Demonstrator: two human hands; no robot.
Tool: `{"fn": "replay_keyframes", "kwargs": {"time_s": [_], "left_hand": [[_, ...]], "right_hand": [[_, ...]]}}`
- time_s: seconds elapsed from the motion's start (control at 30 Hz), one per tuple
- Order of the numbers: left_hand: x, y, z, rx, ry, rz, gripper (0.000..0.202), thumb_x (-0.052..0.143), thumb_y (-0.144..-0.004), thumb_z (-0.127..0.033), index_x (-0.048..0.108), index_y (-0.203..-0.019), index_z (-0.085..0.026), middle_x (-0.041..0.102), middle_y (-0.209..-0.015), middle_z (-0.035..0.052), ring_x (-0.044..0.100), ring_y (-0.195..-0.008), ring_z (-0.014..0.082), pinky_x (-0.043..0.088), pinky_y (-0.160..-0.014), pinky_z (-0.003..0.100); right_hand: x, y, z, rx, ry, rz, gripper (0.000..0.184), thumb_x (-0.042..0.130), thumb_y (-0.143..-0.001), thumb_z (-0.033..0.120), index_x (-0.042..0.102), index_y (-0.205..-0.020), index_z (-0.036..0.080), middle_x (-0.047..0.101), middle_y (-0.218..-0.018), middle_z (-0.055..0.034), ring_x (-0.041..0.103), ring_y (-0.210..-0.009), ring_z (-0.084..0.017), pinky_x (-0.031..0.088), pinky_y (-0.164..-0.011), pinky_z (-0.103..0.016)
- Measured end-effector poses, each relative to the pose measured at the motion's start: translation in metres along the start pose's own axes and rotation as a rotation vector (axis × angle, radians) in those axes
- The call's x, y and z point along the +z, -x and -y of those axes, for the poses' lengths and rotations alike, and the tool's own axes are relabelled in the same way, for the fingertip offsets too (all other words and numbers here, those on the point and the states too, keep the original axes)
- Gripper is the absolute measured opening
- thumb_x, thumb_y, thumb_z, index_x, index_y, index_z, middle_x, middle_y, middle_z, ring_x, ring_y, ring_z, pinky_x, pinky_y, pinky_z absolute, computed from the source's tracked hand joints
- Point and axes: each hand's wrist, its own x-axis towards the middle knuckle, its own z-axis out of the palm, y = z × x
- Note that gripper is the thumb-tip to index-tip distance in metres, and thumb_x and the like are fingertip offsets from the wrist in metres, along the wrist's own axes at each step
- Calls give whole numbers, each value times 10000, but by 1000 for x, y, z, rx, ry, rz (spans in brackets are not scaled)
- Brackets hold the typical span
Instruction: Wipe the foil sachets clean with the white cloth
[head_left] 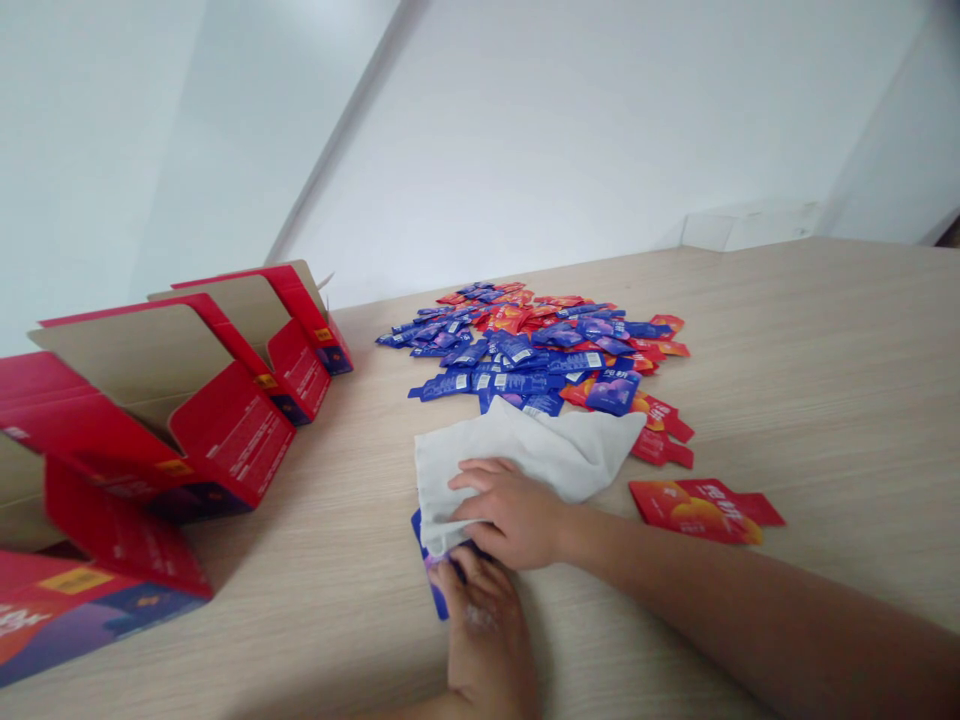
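My right hand lies palm down on a white cloth, its fingers slightly bent and pressing the fabric. Partly under the cloth's near left corner is a blue and purple flat packet. My left hand holds this packet against the table with bent fingers, close to the right thumb; its fingertips meet the cloth's edge. Most of the packet is hidden by cloth and hand. A red and orange packet with a narrow spout-like end lies alone to the right, beyond my right forearm.
A spread heap of blue and red packets lies behind the cloth. Open red and blue cardboard boxes stand in a row along the left. The wooden table meets a white wall at the back, where a white panel stands.
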Motion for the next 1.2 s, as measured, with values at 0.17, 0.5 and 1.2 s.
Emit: {"fn": "replay_keyframes", "kwargs": {"time_s": [0.17,0.5,1.2], "left_hand": [[5,0,-3,6,36,-4,384,418,-805,-74,650,-1096,19,677,-1087,277,677,-950,304,462,-958,490],[1,-2,-3,-10,38,40,362,430,-804,-75,677,-1062,-16,699,-1065,234,669,-969,299,450,-972,492],[-10,-2,3,-12,-10,52,360,427,-803,-71,678,-1056,-19,691,-1073,251,671,-963,310,441,-970,510]], "right_hand": [[1,0,0,-51,-7,-12,251,517,-871,272,716,-1021,248,572,-1308,-55,400,-1304,-254,294,-1065,-455],[4,-1,0,67,18,-42,247,516,-874,289,717,-1004,229,582,-1287,-68,400,-1298,-277,296,-1050,-481],[4,-1,-1,70,13,-35,256,519,-869,289,716,-1017,221,576,-1296,-72,391,-1308,-275,297,-1058,-474]]}}
